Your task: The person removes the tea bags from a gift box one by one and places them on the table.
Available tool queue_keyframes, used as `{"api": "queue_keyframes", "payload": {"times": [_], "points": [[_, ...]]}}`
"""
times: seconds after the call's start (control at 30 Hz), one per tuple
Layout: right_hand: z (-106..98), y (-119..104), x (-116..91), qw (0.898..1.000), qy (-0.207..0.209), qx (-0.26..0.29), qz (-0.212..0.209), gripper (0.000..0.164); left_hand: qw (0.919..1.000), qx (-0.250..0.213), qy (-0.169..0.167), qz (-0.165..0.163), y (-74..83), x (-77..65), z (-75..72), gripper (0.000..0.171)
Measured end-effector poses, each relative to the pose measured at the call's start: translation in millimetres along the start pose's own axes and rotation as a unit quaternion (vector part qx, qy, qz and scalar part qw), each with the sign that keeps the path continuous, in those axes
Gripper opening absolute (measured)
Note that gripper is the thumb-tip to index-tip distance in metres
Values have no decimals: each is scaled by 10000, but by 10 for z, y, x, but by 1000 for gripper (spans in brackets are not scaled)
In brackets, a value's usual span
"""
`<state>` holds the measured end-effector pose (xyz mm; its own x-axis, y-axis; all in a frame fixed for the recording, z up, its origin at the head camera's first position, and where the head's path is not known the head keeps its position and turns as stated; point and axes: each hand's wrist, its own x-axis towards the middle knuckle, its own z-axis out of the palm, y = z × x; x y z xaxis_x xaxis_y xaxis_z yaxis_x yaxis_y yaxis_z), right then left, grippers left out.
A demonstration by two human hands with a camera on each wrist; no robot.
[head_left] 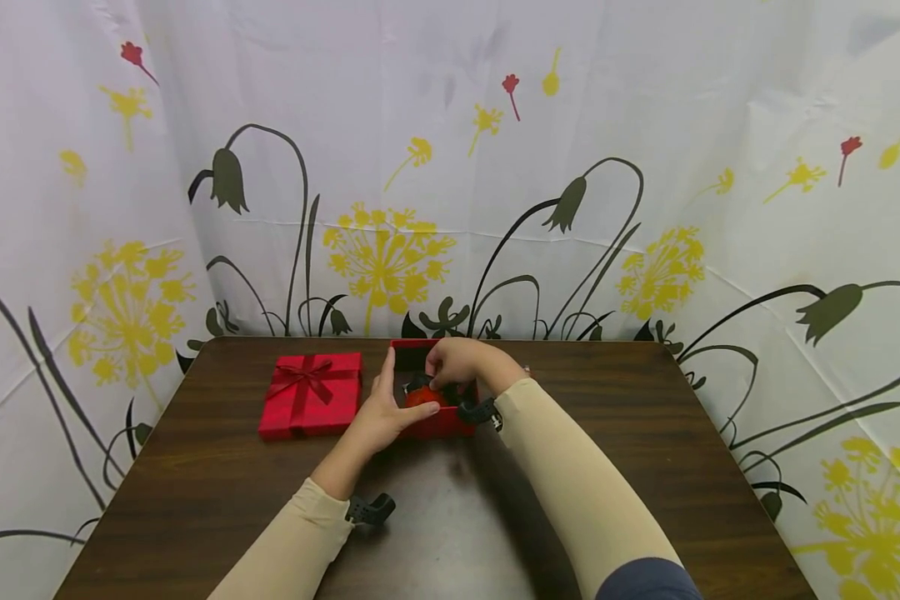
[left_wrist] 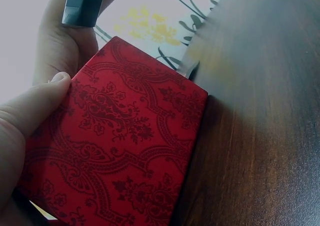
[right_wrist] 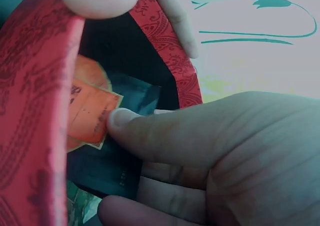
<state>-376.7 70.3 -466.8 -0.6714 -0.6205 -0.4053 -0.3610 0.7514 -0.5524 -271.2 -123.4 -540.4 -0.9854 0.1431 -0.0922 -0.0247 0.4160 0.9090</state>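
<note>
A red patterned gift box (head_left: 441, 425) with a dark inside stands uncovered near the table's far edge. My left hand (head_left: 381, 414) grips its left front corner, thumb over the near rim and fingers along the left wall. The wall (left_wrist: 130, 121) fills much of the left wrist view. From the right, my right hand (head_left: 461, 363) reaches down inside. Between its thumb and fingers it pinches a dark packet (right_wrist: 112, 173) with an orange label (right_wrist: 90, 113). Something green and shiny (right_wrist: 82, 203) shows below the packet.
Left of the box lies its red lid (head_left: 345, 408) with a dark red ribbon bow (head_left: 307, 375). Both rest on a brown wooden table (head_left: 607, 433). A white curtain (head_left: 450, 125) printed with flowers hangs behind the table and along its sides.
</note>
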Motion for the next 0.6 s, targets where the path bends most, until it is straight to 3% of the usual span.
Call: {"api": "queue_keyframes", "payload": {"times": [0.13, 0.37, 0.6], "points": [[-1, 28, -5, 9998, 88, 2, -193, 10, 10000, 3, 8, -28, 6, -2, 5, 134], [-3, 124, -17, 9972, 201, 593, -411, 8, 9999, 74, 46, -74, 6, -12, 10, 134], [20, 170, -20, 9942, 481, 761, -591, 7, 9999, 35, 39, -92, 2, 1, 5, 133]]}}
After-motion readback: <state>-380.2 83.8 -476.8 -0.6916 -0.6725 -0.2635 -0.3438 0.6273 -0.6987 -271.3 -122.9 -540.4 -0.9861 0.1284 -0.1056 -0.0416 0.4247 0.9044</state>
